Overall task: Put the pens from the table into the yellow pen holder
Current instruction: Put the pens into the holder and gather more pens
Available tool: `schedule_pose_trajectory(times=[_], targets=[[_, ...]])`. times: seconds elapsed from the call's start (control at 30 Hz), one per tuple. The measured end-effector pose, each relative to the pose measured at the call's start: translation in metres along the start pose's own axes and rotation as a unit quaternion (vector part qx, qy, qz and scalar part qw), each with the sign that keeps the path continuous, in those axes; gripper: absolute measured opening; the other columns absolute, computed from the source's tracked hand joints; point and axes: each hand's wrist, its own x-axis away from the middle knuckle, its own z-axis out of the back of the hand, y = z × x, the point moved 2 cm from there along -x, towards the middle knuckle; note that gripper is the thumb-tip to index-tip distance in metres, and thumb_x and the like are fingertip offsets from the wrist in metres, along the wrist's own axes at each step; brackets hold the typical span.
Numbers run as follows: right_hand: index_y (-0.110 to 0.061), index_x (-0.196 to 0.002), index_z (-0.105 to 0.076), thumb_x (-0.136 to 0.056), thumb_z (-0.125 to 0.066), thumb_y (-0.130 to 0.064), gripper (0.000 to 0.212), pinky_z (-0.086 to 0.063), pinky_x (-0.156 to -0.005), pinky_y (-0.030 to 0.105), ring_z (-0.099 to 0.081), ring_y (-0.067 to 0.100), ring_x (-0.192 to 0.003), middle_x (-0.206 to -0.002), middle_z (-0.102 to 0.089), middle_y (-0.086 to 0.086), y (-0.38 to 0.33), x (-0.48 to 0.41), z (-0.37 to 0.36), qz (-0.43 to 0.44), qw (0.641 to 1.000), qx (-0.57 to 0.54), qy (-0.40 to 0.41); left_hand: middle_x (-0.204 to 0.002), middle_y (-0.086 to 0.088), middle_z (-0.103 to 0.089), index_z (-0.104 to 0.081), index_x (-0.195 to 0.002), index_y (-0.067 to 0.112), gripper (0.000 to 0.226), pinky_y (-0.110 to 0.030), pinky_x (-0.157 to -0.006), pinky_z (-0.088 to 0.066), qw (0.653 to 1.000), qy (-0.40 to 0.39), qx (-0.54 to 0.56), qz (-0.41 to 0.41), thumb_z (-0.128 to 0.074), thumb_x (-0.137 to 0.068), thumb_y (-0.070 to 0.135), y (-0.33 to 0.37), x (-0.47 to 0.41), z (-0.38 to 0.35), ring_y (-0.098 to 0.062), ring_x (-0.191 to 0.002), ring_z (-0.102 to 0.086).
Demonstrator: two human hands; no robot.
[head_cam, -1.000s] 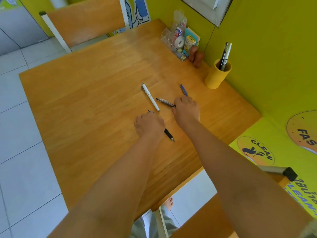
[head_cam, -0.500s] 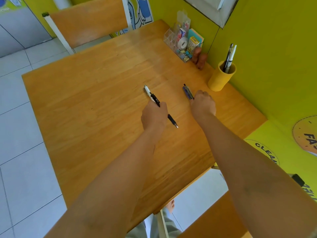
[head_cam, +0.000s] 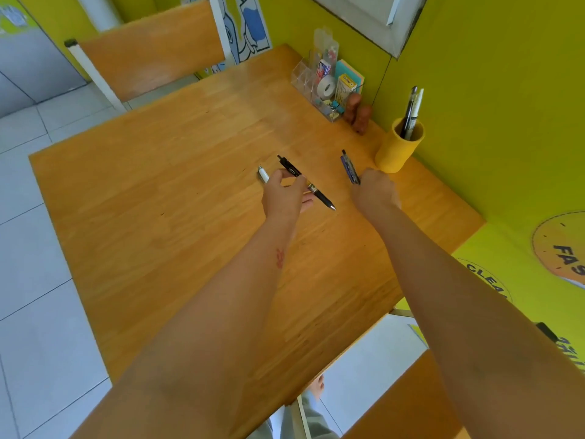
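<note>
Left hand (head_cam: 285, 198): our fingers pinch a black pen (head_cam: 305, 182) and a white pen (head_cam: 263, 174).
Right hand (head_cam: 375, 193): closed on blue pens (head_cam: 349, 167), near the cup (head_cam: 397, 150).
Risk: loose pens could slip onto the desk (head_cam: 177, 172), or we bump the cup.

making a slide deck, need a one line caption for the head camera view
Left hand holds a black pen and a white pen; right hand grips blue pens beside the yellow pen holder.

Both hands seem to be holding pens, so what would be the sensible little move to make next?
Probably carry the right hand over to the yellow pen holder and drop its blue pen in. That hand is already gripping the pen right beside the holder, nearer than the left hand with its black pen.
</note>
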Motion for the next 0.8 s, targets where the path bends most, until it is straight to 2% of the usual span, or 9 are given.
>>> schedule_pose_trajectory(times=[0.1, 0.17, 0.27, 0.37, 0.5, 0.57, 0.63, 0.7, 0.8], targets=[[-0.005, -0.104, -0.061, -0.095, -0.05, -0.016, 0.017, -0.04, -0.063, 0.033, -0.055, 0.028, -0.079, -0.098, -0.065, 0.016, 0.013, 0.004, 0.021, -0.01, 0.992, -0.113, 0.054, -0.1, -0.015, -0.072, -0.057, -0.094, 0.019, 0.004, -0.037, -0.081, -0.062, 0.999, -0.023, -0.011, -0.024, -0.06, -0.094, 0.017, 0.012, -0.002, -0.015, -0.028, -0.089, -0.074], [-0.006, -0.102, -0.061, -0.094, -0.054, -0.019, 0.017, -0.042, -0.064, 0.033, -0.06, 0.029, -0.082, -0.095, -0.066, 0.012, 0.019, 0.008, 0.037, -0.004, 0.976, -0.187, 0.112, -0.098, -0.013, -0.071, -0.057, -0.092, 0.02, 0.006, -0.037, -0.082, -0.062, 0.998, -0.031, -0.007, -0.047, -0.063, -0.093, 0.019, 0.023, -0.002, -0.03, -0.028, -0.091, -0.074], [-0.005, -0.103, -0.061, -0.093, -0.058, -0.023, 0.021, -0.046, -0.068, 0.033, -0.063, 0.026, -0.088, -0.101, -0.07, 0.009, 0.028, 0.01, 0.064, -0.002, 0.941, -0.264, 0.214, -0.091, -0.009, -0.069, -0.058, -0.105, 0.014, 0.016, -0.039, -0.082, -0.062, 0.996, -0.045, 0.007, -0.081, -0.066, -0.092, 0.018, 0.041, -0.003, -0.055, -0.028, -0.091, -0.074], [-0.006, -0.097, -0.063, -0.091, -0.061, -0.025, 0.02, -0.048, -0.065, 0.034, -0.061, 0.02, -0.078, -0.091, -0.069, 0.005, 0.039, 0.005, 0.084, -0.001, 0.892, -0.338, 0.299, -0.087, -0.005, -0.07, -0.057, -0.097, 0.019, 0.01, -0.043, -0.085, -0.06, 0.99, -0.067, -0.01, -0.126, -0.065, -0.092, 0.02, 0.058, -0.004, -0.079, -0.023, -0.086, -0.075], [-0.008, -0.102, -0.064, -0.092, -0.061, -0.024, 0.019, -0.04, -0.056, 0.008, -0.056, 0.005, -0.073, -0.089, -0.064, -0.005, 0.05, -0.005, 0.102, 0.003, 0.853, -0.39, 0.347, -0.086, -0.001, -0.066, -0.051, -0.08, 0.025, 0.022, -0.045, -0.088, -0.059, 0.982, -0.103, -0.001, -0.161, -0.062, -0.093, 0.011, 0.073, -0.005, -0.107, -0.025, -0.09, -0.073], [-0.008, -0.103, -0.064, -0.092, -0.061, -0.023, 0.018, -0.04, -0.055, 0.004, -0.055, -0.002, -0.068, -0.088, -0.063, -0.008, 0.053, -0.012, 0.105, 0.003, 0.84, -0.408, 0.357, -0.094, -0.009, -0.069, -0.051, -0.079, 0.028, 0.022, -0.049, -0.089, -0.058, 0.975, -0.117, -0.021, -0.189, -0.063, -0.091, 0.015, 0.076, -0.009, -0.12, -0.031, -0.096, -0.072], [-0.008, -0.103, -0.064, -0.092, -0.062, -0.022, 0.018, -0.04, -0.055, 0.003, -0.054, -0.009, -0.066, -0.088, -0.062, -0.01, 0.054, -0.021, 0.105, 0.006, 0.836, -0.415, 0.36, -0.1, -0.013, -0.07, -0.052, -0.076, 0.037, 0.019, -0.054, -0.088, -0.057, 0.966, -0.122, -0.059, -0.22, -0.065, -0.086, 0.027, 0.077, -0.017, -0.132, -0.033, -0.098, -0.071], [-0.009, -0.102, -0.064, -0.092, -0.062, -0.023, 0.018, -0.042, -0.057, 0.006, -0.057, -0.002, -0.069, -0.09, -0.064, -0.008, 0.054, -0.031, 0.102, 0.01, 0.844, -0.408, 0.347, -0.099, -0.015, -0.07, -0.052, -0.074, 0.046, 0.013, -0.057, -0.083, -0.057, 0.953, -0.115, -0.108, -0.258, -0.063, -0.079, 0.04, 0.075, -0.03, -0.144, -0.033, -0.096, -0.071], [-0.013, -0.095, -0.063, -0.091, -0.062, -0.025, 0.013, -0.045, -0.064, 0.026, -0.058, 0.012, -0.079, -0.089, -0.066, -0.003, 0.059, -0.047, 0.093, 0.012, 0.877, -0.37, 0.307, -0.091, -0.015, -0.071, -0.055, -0.09, 0.028, 0.009, -0.04, -0.07, -0.054, 0.918, -0.107, -0.207, -0.322, -0.063, -0.087, 0.032, 0.076, -0.035, -0.155, -0.035, -0.087, -0.069]])
